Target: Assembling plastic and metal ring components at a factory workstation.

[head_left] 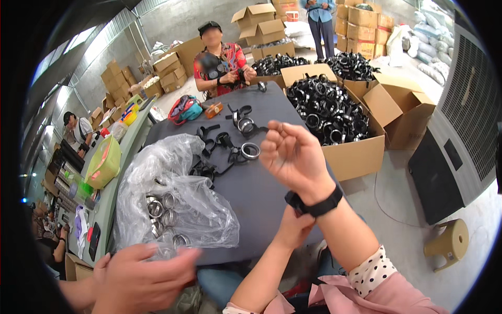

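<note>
My right hand is raised over the table's right side, palm turned up, fingers loosely curled and holding nothing. A black wristwatch is strapped round that wrist. My left hand is closed on the watch at the wrist's left side; its fingertips are partly hidden. Beyond my hands, black clamp-like parts with silver rings lie loose on the dark table. To the left, a clear plastic bag holds several metal rings.
A co-worker's blurred hands reach in from the lower left. Cardboard boxes full of black ringed parts stand right of the table. Across it, a person in red handles a black part. An air cooler and tan stool are at right.
</note>
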Demonstrator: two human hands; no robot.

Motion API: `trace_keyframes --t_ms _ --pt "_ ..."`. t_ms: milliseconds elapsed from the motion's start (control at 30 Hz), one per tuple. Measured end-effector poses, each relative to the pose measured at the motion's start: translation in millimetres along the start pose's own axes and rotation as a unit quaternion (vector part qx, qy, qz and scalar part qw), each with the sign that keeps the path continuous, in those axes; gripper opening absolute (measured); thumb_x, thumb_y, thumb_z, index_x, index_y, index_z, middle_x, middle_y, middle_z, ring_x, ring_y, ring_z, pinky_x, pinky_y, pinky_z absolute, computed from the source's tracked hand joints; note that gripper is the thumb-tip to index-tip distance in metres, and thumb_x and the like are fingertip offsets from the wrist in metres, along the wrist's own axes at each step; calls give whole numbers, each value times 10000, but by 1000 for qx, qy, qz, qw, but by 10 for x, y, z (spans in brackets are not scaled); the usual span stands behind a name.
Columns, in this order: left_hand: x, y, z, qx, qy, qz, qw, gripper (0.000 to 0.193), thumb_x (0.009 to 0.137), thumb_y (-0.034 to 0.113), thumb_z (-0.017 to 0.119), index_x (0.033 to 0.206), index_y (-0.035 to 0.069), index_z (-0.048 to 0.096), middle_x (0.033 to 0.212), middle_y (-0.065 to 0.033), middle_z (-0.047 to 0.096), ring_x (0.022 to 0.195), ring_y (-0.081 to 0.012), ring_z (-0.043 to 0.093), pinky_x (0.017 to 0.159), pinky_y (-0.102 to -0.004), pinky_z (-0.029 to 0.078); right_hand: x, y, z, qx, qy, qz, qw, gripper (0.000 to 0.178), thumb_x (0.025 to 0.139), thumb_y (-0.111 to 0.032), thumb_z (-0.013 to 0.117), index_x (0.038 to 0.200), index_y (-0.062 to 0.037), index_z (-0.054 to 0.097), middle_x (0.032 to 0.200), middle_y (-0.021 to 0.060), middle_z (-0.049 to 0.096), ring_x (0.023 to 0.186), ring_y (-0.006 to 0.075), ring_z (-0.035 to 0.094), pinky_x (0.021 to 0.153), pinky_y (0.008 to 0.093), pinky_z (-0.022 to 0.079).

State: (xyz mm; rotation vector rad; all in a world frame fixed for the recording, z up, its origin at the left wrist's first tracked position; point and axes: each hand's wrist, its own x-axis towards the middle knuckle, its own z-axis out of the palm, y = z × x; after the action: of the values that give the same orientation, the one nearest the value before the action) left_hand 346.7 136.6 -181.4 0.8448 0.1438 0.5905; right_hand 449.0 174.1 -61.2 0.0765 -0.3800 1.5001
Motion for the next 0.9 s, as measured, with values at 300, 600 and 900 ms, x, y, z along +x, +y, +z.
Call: trace_keyframes --t_ms 300,600,900 --pt "-110 346 332 119 179 -47 976 329 938 291 628 1142 48 539 1059 -51 596 926 -163 596 772 -340 522 207 -93 -624 -915 -46 -279 287 83 818 -90 613 870 -41 571 737 90 595 701 258 618 619 387 504" --pt "-197 396 306 607 14 124 785 386 771 232 791 1005 -5 596 869 -124 663 739 -227 647 674 -352 521 -8 -154 -725 -898 -83 -202 381 103 796 -106 591 848 -18 581 733 117 633 695 297 639 627 414 507" --pt "-263 250 299 689 50 418 589 517 619 316 903 829 62 505 770 -73 530 652 -254 537 580 -345 461 -244 45 -673 -509 124 49 851 123 904 -136 577 922 -15 596 762 56 639 672 127 611 593 257 487"
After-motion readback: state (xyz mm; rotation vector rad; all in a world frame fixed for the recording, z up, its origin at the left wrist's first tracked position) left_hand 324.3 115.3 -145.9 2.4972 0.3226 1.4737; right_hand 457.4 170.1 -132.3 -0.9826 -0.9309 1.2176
